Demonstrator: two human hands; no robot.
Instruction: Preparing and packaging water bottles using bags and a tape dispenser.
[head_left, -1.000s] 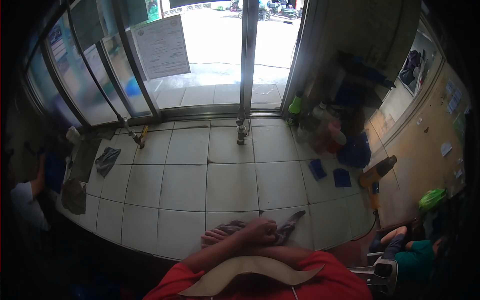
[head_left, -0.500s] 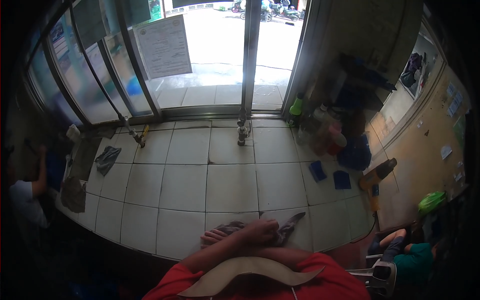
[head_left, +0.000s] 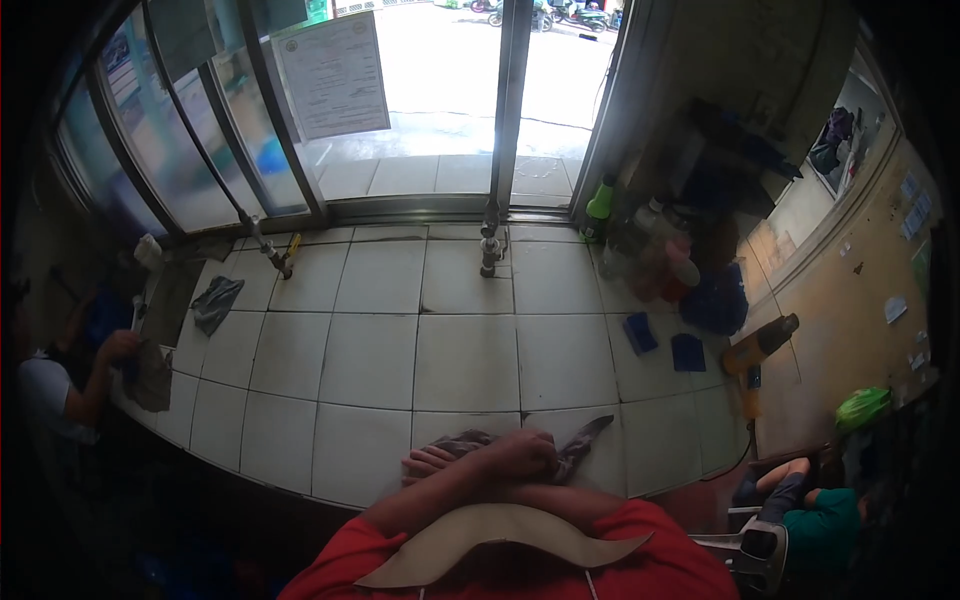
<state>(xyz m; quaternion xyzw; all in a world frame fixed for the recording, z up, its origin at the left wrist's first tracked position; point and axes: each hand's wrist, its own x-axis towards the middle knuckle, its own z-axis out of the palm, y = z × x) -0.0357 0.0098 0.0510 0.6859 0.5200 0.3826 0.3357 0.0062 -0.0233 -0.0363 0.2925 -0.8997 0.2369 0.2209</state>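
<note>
My forearms lie crossed on the white tiled surface [head_left: 465, 360] at its near edge. My left hand [head_left: 525, 455] reaches across to the right and rests closed on a crumpled grey rag [head_left: 580, 445]. My right hand [head_left: 430, 462] pokes out to the left beneath the left forearm. Its fingers lie flat and slightly apart, at the rag's left end. Red sleeves cover both upper arms.
At the left edge another person's hand [head_left: 122, 347] holds a dark cloth. A second grey rag [head_left: 215, 300] and a yellow-handled tool [head_left: 290, 253] lie far left. Bottles [head_left: 600, 203], two blue pads [head_left: 642, 332] and a yellow power tool [head_left: 765, 345] sit right. A seated person [head_left: 820, 510] is lower right.
My hands and the rag have stayed put. The person at the left edge has shifted their arm slightly.
</note>
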